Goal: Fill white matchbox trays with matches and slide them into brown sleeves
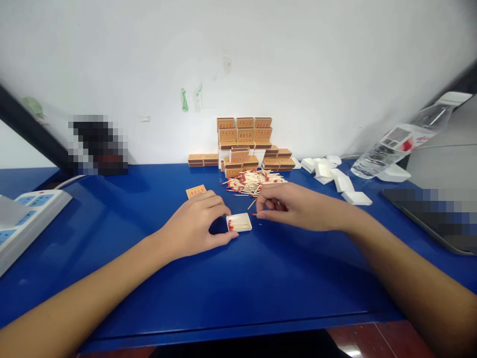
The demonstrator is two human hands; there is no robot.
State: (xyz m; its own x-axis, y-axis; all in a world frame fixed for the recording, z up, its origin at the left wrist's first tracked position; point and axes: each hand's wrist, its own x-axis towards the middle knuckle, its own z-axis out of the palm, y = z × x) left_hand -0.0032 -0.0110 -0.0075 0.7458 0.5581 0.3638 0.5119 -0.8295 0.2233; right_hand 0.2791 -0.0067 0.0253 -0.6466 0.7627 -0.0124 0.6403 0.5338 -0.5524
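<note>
My left hand [197, 223] holds a small white matchbox tray [248, 216] at its left end, thumb at the near side and fingers at the far side. Several red-tipped matches [241, 224] lie inside the tray. Just right of it, my right hand [298, 206] pinches a match [254, 215], whose red head pokes out past the fingertips toward the tray. Beyond my right hand is a loose heap of matches [249, 182], partly hidden by that hand. An orange matchbox sleeve [195, 191] lies behind my left hand.
Orange matchboxes [245, 135] are stacked against the wall. White trays [343, 181] lie scattered at the right, near a tilted plastic bottle [406, 134] and a dark flat device [421, 214]. A power strip [40, 219] sits on the blue table [223, 293] at left.
</note>
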